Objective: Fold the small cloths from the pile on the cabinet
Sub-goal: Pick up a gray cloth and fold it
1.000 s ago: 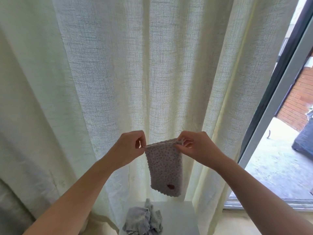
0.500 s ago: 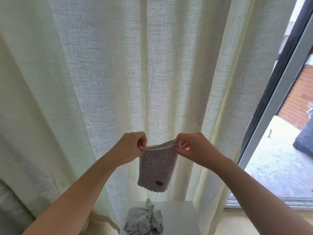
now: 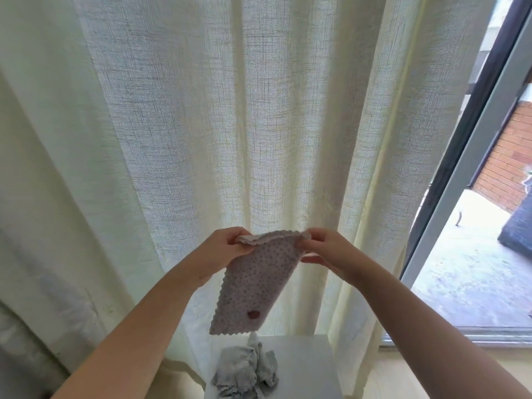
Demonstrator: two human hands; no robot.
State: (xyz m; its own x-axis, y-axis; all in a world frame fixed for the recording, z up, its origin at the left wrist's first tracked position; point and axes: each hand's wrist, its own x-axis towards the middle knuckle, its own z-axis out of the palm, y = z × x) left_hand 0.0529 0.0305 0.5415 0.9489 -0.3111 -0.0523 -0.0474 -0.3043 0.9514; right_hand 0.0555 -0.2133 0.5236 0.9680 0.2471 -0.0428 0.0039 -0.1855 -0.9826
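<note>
A small pinkish dotted cloth (image 3: 253, 286) with scalloped edges and a dark red mark near its lower end hangs folded in the air before the curtain. My left hand (image 3: 221, 251) pinches its top left corner, and my right hand (image 3: 325, 249) pinches the top right corner. The cloth slants down to the left, swung toward me. Below it, a crumpled pile of grey cloths (image 3: 247, 372) lies on the white cabinet top (image 3: 308, 367).
A cream curtain (image 3: 230, 125) hangs close behind the cabinet and fills most of the view. On the right, a grey door frame (image 3: 472, 168) borders an open glass door to a concrete patio with a brick wall. Pale wooden floor shows right of the cabinet.
The hanging cloth has swung from straight down to slanting down-left toward me. Both hands keep their pinch on the top corners and stay at about the same height.
</note>
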